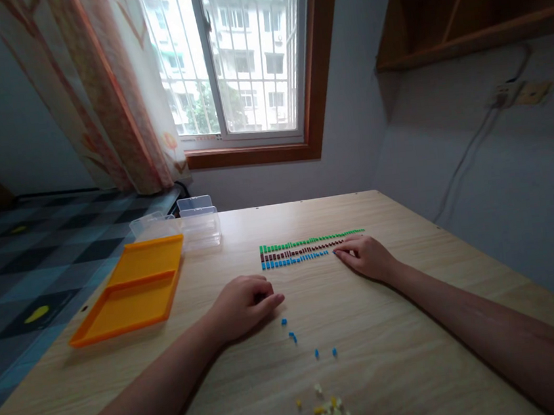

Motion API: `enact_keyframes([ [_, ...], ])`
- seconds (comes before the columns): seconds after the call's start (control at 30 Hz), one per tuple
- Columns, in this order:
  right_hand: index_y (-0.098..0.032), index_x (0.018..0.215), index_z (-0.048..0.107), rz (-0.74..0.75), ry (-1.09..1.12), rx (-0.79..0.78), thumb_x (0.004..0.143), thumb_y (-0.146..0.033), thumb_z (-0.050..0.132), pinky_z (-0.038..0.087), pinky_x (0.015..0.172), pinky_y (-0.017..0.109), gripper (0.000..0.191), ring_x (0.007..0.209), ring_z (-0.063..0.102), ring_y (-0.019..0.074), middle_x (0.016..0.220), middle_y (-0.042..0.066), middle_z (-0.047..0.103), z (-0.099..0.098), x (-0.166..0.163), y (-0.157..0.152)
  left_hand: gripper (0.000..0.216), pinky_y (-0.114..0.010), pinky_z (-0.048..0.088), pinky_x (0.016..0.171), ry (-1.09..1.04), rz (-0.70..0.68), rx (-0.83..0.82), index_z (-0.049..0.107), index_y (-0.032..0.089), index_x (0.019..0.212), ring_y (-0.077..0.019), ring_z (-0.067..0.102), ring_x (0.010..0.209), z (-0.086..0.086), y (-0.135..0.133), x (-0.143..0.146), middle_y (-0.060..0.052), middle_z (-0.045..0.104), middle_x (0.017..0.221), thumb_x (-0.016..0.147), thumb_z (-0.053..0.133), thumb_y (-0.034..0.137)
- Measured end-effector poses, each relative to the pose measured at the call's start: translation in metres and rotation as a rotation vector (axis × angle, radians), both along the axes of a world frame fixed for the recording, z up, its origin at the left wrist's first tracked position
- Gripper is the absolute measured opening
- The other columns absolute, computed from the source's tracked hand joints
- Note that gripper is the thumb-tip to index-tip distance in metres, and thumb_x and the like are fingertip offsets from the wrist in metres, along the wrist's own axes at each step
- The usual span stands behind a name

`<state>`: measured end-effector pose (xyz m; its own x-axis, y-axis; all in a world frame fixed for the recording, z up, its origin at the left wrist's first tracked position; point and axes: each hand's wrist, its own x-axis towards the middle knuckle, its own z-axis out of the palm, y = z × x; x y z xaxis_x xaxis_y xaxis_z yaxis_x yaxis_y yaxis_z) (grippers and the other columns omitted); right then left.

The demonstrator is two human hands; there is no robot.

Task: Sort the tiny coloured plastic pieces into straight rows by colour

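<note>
Three rows of tiny pieces lie side by side on the wooden table (407, 220): a green row (310, 239), a brown row (296, 253) and a blue row (295, 260). My right hand (367, 257) rests at the right end of the brown and blue rows, fingers curled and pinched toward the pieces. My left hand (242, 305) lies on the table in front of the rows, fingers curled, index pointing right. Several loose blue pieces (292, 335) lie just to its right and nearer to me.
An orange box with its lid open (132, 290) sits at the left of the table. Clear plastic containers (194, 226) stand behind it. A small heap of yellow and pale pieces (331, 413) lies near the front edge. A wall bounds the right.
</note>
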<state>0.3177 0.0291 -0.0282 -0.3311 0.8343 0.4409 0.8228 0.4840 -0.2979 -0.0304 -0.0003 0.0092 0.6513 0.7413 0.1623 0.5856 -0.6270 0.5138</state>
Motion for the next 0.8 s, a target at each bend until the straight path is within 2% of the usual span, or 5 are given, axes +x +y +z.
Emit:
enact_keyframes([
  [0.8, -0.021, 0.101, 0.079, 0.011, -0.001, -0.016, 0.096, -0.030, 0.056, 0.052, 0.085, 0.029, 0.026, 0.093, 0.068, 0.0181, 0.102, 0.006, 0.074, -0.001, -0.009, 0.003, 0.041, -0.025, 0.031, 0.060, 0.026, 0.011, -0.009, 0.058, 0.016, 0.060, -0.0125, 0.048, 0.060, 0.000, 0.000, 0.001, -0.001, 0.055, 0.063, 0.092, 0.054, 0.042],
])
